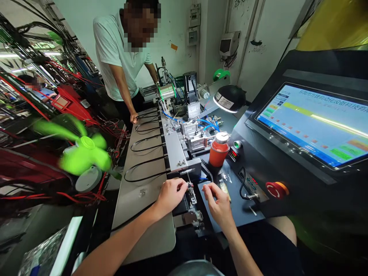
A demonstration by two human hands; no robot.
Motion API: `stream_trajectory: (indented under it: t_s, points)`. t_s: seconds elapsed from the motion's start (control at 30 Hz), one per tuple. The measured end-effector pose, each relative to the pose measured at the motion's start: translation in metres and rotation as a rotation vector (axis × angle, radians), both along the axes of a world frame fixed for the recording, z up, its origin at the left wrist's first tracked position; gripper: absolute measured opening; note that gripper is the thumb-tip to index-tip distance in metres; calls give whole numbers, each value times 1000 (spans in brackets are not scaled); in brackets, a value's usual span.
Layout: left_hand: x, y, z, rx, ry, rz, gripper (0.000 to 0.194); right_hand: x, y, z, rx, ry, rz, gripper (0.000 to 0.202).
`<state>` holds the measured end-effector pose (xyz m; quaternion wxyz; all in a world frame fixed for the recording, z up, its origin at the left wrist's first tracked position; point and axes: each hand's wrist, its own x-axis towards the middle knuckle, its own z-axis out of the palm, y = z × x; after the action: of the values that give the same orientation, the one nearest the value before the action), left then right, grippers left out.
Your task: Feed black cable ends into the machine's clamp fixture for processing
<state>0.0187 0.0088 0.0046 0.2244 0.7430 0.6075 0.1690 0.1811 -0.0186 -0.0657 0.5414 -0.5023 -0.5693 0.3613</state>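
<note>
My left hand (171,194) is closed in a pinch at the near end of the machine's track, its fingertips against a small metal fixture (192,197). Whatever those fingers grip is too small to make out. Just right of the fixture, my right hand (218,203) hovers over the dark work plate (211,218), thumb and forefinger curled together. Its pinch is also too small to read. Beneath my left forearm a black cable (133,219) runs across the beige tabletop (149,239). Further up, several looped black cables (138,167) lie with their ends at the machine's rail (175,151).
An orange-red bottle (218,151) with a white lid stands beyond my right hand. To the right are an emergency stop button (276,189) and a touchscreen (316,122). A green fan (86,147) spins at left. A co-worker (120,57) leans on the table's far end.
</note>
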Motion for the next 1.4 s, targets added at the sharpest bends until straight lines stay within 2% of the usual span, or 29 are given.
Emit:
stream_trajectory:
  t_s: [0.27, 0.43, 0.5, 0.57, 0.67, 0.8, 0.87, 0.97, 1.13, 1.2, 1.33, 1.4]
  points:
    - [3, 4, -1, 36, 66, -37, 24, -18, 27, -3, 13, -18, 183, 33]
    - [3, 4, -3, 97, 148, -72, 22, -24, 31, -6, 35, 24, 216, 32]
    - [0, 1, -5, 179, 183, -85, 19, -24, 30, -7, 46, 35, 220, 30]
    - [-4, -5, -8, 304, 203, -132, 17, -24, 30, -8, 53, 47, 221, 30]
    - [-9, -13, -11, 466, 246, -271, 24, -25, 30, -10, 50, 65, 224, 30]
    - [-11, -15, -11, 595, 428, -421, 27, -25, 30, -12, 35, 93, 231, 30]
    - [-10, -14, -10, 625, 512, -471, 25, -25, 30, -12, 30, 103, 230, 30]
    - [-9, -13, -10, 638, 539, -495, 25, -26, 30, -11, 29, 109, 225, 32]
    - [-7, -10, -7, 575, 602, -580, 28, -27, 31, -12, 34, 103, 212, 35]
    - [-9, -11, -3, 526, 601, -546, 26, -23, 31, -13, 33, 88, 198, 36]
    - [-18, -15, 6, 336, 440, -288, 21, -11, 26, -11, 54, 23, 99, 33]
    - [-24, -17, 10, 234, 425, -210, 17, -8, 22, -6, 125, -62, 73, 24]
